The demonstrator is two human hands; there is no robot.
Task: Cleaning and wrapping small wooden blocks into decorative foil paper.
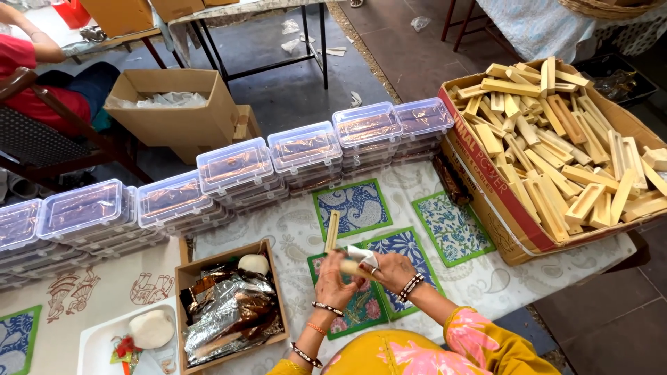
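My left hand [335,276] and my right hand [389,269] meet above the patterned tablecloth [292,229] and together grip a small pale wooden piece [347,267] with a bit of white wrap [363,255] on it. A long pale wooden stick [332,231] stands just behind my left hand, and I cannot tell whether the hand holds it. Both wrists wear beaded bracelets. Directly left of my left hand is a small cardboard box [186,276] stuffed with crumpled silver foil [229,316] and a white ball [253,264].
A large cardboard box [486,187] of pale wooden blocks [556,139] fills the right. Stacked clear plastic boxes [236,167] run in a row across the table's far edge. A white tray [94,340] with a pale lump lies front left. A seated person [35,76] is far left.
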